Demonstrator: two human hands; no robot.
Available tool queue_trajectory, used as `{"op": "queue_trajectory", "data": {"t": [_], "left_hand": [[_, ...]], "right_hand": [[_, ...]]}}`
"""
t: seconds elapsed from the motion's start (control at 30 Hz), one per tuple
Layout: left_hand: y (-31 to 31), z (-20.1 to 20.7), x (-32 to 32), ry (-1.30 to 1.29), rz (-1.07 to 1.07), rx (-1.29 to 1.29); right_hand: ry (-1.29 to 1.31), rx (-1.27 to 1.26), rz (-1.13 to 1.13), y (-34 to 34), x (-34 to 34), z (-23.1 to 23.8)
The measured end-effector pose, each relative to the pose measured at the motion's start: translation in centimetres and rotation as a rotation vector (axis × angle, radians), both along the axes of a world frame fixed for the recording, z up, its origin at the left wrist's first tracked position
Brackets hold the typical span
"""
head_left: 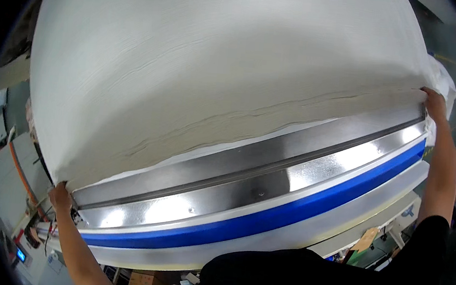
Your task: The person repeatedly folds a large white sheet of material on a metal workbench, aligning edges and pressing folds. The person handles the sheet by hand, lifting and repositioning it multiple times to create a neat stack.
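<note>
A wide white fabric sheet (236, 61) spreads away from me, its near edge lying in loose folds along a shiny metal bed (248, 161). At the far left end of that edge, my left hand (59, 198) is closed on the corner of the fabric. My right hand (433, 104) pinches the same edge at the right end, beside the metal bed. Both arms are stretched wide apart. The fingertips of each hand are partly hidden by the cloth.
A blue strip (264, 217) and a pale front ledge (173, 258) run along the machine's near side. An orange hose (19, 169) and a small lit screen (20, 254) are at the left. A cardboard box (145, 284) sits below. More white fabric (444, 86) bunches beyond the right end.
</note>
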State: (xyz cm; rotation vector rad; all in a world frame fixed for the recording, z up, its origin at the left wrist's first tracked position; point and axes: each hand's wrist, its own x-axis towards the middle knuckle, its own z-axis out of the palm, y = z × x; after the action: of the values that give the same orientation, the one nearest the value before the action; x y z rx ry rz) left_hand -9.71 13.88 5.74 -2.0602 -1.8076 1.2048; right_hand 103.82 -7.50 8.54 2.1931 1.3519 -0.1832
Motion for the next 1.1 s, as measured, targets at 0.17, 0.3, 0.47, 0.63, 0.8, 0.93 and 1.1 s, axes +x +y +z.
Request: {"op": "queue_trajectory", "data": {"t": [0.17, 0.3, 0.47, 0.63, 0.8, 0.93, 1.1], "left_hand": [[0.3, 8.2, 1.4, -0.016, 0.055, 0.081], [-0.7, 12.7, -1.1, 0.005, -0.017, 0.045], [-7.0, 13.3, -2.0, -0.064, -0.091, -0.124], [-16.9, 8.6, -4.0, 0.115, 0.033, -0.470], [-21.2, 6.0, 0.5, 0.239, 0.077, -0.744], [-21.1, 3.6, 1.2, 0.328, 0.078, -0.856], [-22.3, 0.6, -1.5, 0.325, 0.131, -0.824]], "right_hand": [[0.015, 0.114, 0.046, -1.4, 3.8, 5.5], [0.128, 0.125, 0.073, -4.0, 6.4, 10.3], [0.157, -0.044, 0.088, -11.4, 7.1, 10.9], [0.111, -0.278, 0.062, -16.8, 2.9, 6.6], [0.067, -0.453, 0.210, -21.9, 1.2, 4.6], [0.064, -0.491, 0.229, -24.5, 1.2, 2.6], [0.015, -0.492, 0.259, -26.3, 3.1, -0.2]]}}
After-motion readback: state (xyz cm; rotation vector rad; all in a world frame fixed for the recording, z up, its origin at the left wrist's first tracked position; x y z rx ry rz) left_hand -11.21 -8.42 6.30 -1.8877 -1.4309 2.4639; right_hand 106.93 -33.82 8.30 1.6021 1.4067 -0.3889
